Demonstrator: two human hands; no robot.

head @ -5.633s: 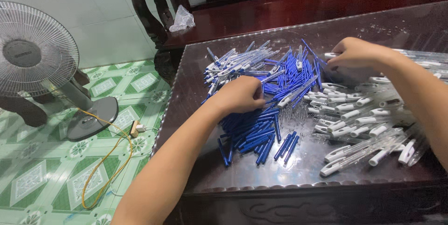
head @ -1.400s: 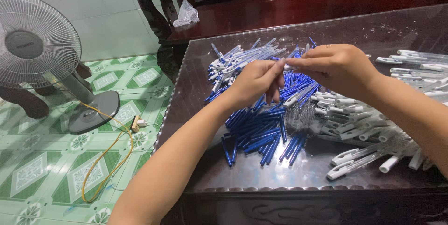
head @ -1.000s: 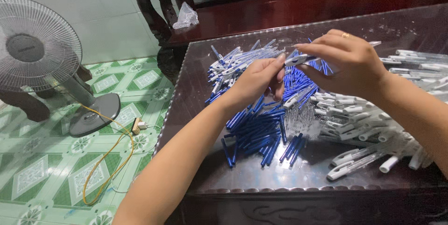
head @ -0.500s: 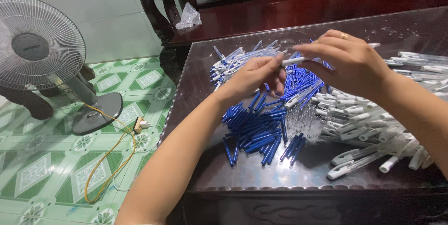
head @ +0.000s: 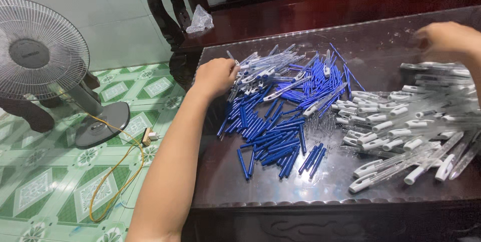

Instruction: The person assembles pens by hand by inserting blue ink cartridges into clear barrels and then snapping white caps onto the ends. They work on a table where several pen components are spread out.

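A round fan [head: 42, 54] stands on the green patterned floor [head: 45, 192] far to the left, and a yellow cord [head: 117, 179] loops on the tiles beside its base. Next comes a dark table with a shiny top [head: 280, 187]. Behind it is a dark wooden bench [head: 310, 14] with a crumpled clear bag [head: 199, 20] on its seat. The person's left hand [head: 215, 75] rests at the left edge of the table. Its fingers are curled in together, right at the near end of a bunch of clear pen tubes [head: 265, 69], but I cannot tell if they pinch one. Below and to the right of that hand lies a big pile of blue pen parts [head: 273, 131], spread over the middle of the table. Just past the blue pile sit tiny springs [head: 320, 121], close together. Farther right is a heap of clear pens with white caps [head: 401, 126], filling the right side. The right hand [head: 443, 39] is up at the far right, over the top of that heap. It looks blurry, so I cannot tell if its fingers are apart or holding something.
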